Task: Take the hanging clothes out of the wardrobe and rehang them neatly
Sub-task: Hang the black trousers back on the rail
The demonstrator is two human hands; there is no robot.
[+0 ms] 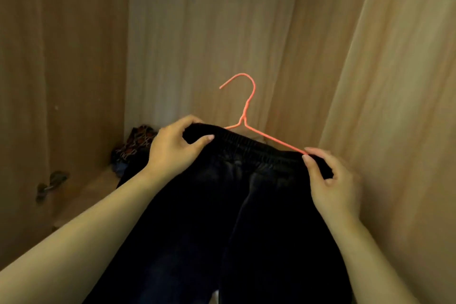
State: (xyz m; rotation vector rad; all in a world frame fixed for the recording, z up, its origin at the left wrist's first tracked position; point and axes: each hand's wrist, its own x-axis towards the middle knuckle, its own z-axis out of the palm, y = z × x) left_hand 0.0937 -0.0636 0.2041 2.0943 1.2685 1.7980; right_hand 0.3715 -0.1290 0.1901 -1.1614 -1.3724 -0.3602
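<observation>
Both hands grip the elastic waistband: left hand (172, 148) curled round one end, right hand (330, 180) pinching the other end against the arm of the orange wire hanger (246, 106). Black trousers (222, 217) hang below the grip. Just beyond it the hook rises, tilted, hooked on nothing. Past the left hand, a patterned garment (138, 140) lies crumpled on the wardrobe floor (98, 185). Further left, a metal hinge (51, 184) sits on the wooden side panel (61, 57).
</observation>
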